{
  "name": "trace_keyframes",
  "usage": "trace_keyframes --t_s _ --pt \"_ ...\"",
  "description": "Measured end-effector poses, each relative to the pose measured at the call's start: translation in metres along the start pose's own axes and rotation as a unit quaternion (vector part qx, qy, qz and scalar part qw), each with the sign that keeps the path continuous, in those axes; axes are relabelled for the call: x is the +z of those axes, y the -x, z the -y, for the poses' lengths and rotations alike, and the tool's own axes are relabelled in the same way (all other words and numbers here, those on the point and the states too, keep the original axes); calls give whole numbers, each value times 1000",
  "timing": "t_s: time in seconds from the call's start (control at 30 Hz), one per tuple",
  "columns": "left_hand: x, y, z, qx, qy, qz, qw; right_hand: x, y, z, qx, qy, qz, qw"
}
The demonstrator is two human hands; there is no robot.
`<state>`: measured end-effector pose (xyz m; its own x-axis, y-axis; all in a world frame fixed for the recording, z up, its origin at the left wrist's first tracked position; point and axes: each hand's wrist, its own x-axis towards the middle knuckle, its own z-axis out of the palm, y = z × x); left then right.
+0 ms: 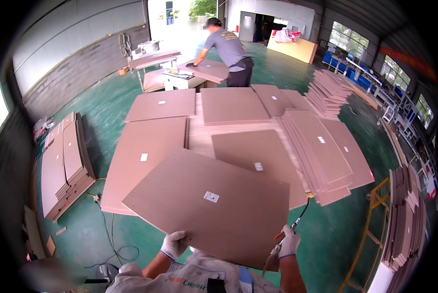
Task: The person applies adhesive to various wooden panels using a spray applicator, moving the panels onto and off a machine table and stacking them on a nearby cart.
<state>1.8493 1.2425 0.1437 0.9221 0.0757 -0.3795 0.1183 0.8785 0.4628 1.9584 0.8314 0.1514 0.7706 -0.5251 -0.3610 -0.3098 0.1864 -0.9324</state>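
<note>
A large brown board with a white label lies tilted before me, its near edge against my body. My left hand, in a white glove, is closed on its near left edge, thumb on top and the other fingers hidden. Beside the board's right edge, my gloved right hand is wrapped round an air blow gun with an orange lever. A thin dark nozzle reaches from it toward the board stack, and a hose hangs below. Under the held board, another labelled board is partly covered.
Brown boards and a stack cover the worktable. More stacks stand at the left and right. A yellow metal frame stands at right. Cables lie on the green floor. Another person handles a board beyond the table.
</note>
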Motion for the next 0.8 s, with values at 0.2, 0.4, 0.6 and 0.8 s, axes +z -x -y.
trace_keyframes --t_s 0.2,0.4,0.6,0.8 --pt "-53 -112 -142 77 1 -29 997 241 17 37 60 20 62 996" --pt "-75 -299 -324 203 29 -3 979 474 -57 64 29 24 216 976" --pt "-138 -470 -461 208 98 -69 971 531 -40 64 99 14 244 964" --pt "-173 -604 -508 182 115 -55 975 436 -26 -15 158 46 57 985"
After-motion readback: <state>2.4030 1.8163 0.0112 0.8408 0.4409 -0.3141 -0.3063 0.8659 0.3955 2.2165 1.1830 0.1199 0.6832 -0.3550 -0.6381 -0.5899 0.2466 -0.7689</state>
